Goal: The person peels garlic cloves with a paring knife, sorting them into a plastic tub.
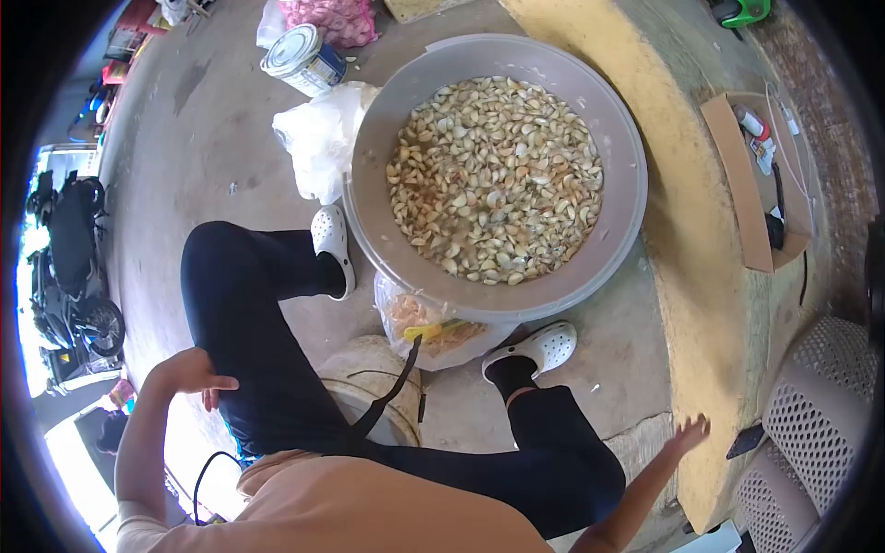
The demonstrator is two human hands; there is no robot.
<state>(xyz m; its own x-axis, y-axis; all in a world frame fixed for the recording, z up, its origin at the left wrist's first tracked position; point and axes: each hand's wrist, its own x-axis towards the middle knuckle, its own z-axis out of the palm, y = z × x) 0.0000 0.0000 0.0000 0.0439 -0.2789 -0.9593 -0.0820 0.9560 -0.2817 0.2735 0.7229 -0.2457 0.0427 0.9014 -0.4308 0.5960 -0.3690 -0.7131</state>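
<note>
A large round grey tub [369, 157] holds a great many garlic cloves [498, 175] lying in liquid. My left hand [189, 373] is beside the bent knee at the left, thumb stretched out, with nothing in it. On the other side, my right hand [691, 433] hangs over the yellow-edged step, fingers apart and holding nothing. Neither hand touches the tub. Below the tub's near rim, a clear plastic bag [396, 309] contains pale peelings, and a yellow-handled tool [426, 330] rests on it.
A pale bucket [373, 364] stands between the legs. White plastic bags [318, 138] and a paint can [302, 60] are left of the tub. An open cardboard box [737, 184] sits on the step [682, 230]; woven chairs [820, 396] are at lower right.
</note>
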